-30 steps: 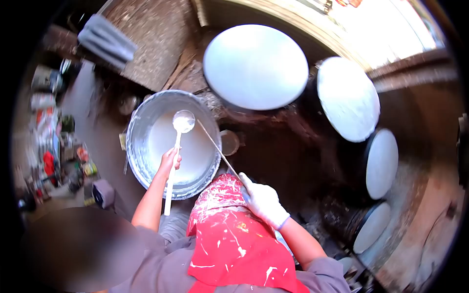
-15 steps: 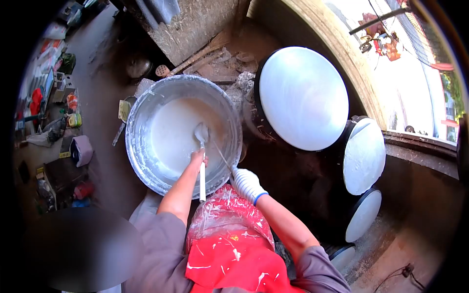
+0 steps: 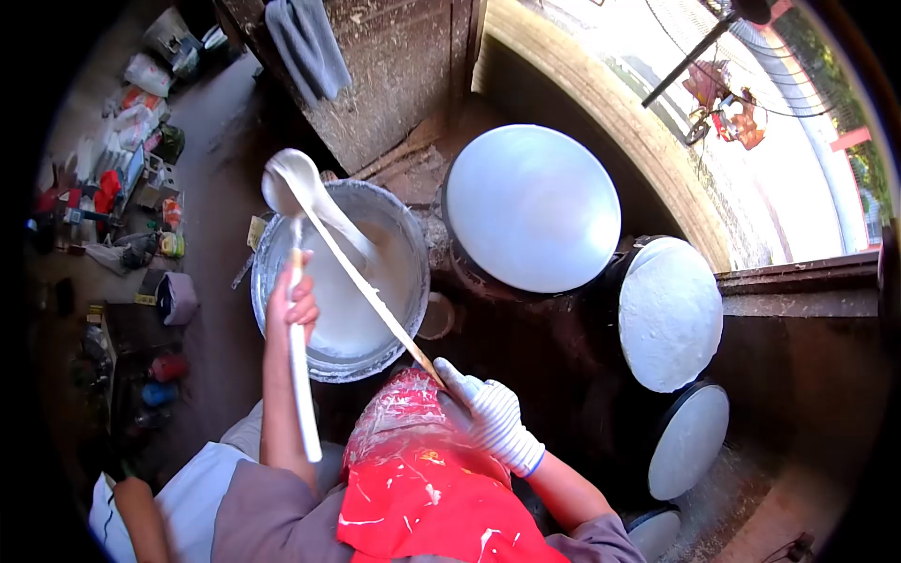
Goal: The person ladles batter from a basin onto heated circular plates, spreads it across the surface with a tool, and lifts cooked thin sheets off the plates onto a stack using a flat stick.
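Note:
My bare left hand is closed round the white handle of a ladle, raised over the upper left rim of a large metal tub. White batter-like liquid lies in the tub, and a white stream hangs from the ladle down towards it. My right hand, in a striped white glove, grips a long thin stick. The stick slants up left across the tub, and its far end meets the ladle's bowl. A red apron with white splashes lies below the tub.
Right of the tub, a large round white-topped drum stands beside another white round surface and a third. A grey cloth hangs on a board at the top. Another person's arm shows at the lower left. Clutter lines the left.
The ladle has risen out of the liquid and moved up and left with my left hand. The stick now reaches up to the ladle. The view has shifted, and another person's arm has appeared.

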The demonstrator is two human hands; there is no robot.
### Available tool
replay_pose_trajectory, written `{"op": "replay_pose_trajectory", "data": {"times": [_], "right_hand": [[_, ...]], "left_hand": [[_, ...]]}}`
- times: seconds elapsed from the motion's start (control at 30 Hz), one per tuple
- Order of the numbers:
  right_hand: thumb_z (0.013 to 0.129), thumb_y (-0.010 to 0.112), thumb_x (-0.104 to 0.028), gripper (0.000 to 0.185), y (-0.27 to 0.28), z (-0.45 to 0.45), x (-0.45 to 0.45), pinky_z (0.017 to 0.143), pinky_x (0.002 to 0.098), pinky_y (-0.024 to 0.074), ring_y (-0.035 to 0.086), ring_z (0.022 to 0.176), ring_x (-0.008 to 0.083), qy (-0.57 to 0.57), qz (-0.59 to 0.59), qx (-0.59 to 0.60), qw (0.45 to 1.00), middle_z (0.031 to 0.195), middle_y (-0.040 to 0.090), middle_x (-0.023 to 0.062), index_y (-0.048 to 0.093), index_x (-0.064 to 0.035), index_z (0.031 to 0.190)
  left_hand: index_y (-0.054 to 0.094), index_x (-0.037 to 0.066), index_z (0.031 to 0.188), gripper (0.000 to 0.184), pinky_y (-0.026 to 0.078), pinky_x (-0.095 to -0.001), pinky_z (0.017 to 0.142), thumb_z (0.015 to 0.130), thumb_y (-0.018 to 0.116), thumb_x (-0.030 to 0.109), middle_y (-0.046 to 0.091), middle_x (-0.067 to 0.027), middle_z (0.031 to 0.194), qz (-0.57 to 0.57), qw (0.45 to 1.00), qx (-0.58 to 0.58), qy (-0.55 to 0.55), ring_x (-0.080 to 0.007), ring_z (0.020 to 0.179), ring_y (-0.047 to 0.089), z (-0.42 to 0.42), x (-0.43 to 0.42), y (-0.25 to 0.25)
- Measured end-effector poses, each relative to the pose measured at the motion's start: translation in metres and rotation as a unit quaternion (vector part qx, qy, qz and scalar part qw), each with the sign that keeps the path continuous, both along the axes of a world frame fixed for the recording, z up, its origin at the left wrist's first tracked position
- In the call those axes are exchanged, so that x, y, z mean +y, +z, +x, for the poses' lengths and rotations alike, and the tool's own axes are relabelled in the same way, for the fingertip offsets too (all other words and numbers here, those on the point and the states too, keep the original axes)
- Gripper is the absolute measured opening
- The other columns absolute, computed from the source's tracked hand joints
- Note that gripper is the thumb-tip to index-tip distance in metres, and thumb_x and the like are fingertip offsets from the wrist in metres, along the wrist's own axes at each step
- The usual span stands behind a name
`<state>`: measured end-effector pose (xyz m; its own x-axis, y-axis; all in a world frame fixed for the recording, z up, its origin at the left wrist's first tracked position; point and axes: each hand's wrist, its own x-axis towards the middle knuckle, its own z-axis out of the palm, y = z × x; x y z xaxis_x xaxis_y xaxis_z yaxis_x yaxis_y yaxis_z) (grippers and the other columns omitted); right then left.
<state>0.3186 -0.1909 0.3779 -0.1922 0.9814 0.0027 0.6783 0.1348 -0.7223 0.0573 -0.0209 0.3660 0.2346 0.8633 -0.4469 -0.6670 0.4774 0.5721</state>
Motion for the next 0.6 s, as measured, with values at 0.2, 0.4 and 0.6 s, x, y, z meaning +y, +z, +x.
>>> {"op": "replay_pose_trajectory", "data": {"times": [0.2,0.4,0.6], "right_hand": [[0.076,0.063,-0.013,0.047,0.022,0.004,-0.03,0.049,0.035,0.043,0.054,0.051,0.0283,-0.091,0.094,0.118,0.984,0.067,0.058,0.0135,0.052,-0.006,0.12],[0.079,0.062,-0.013,0.044,0.01,-0.009,-0.033,0.055,0.0335,0.0468,0.06,0.059,0.0305,-0.136,0.048,0.165,0.976,0.072,0.06,0.0176,0.051,-0.0059,0.121],[0.082,0.059,-0.012,0.041,0.006,-0.017,-0.025,0.08,0.0262,0.0469,0.06,0.099,0.0238,-0.199,-0.003,0.221,0.955,0.107,0.06,0.0178,0.05,-0.0047,0.122]], "left_hand": [[0.037,0.006,0.125,0.037,0.026,-0.0156,0.029,0.097,0.033,0.03,0.034,0.0032,0.058,0.103,0.994,-0.021,0.02,-0.0015,0.031,0.028,0.007,-0.035,0.058],[0.046,0.008,0.114,0.031,0.024,-0.0175,0.03,0.094,0.041,0.031,0.039,0.0028,0.059,-0.105,0.988,0.108,-0.03,-0.0025,0.033,0.027,-0.007,-0.002,-0.054],[0.048,0.009,0.11,0.029,0.025,-0.0206,0.031,0.093,0.043,0.032,0.039,0.0029,0.058,0.028,0.987,0.148,-0.056,-0.0035,0.033,0.03,-0.029,-0.025,0.01]]}}
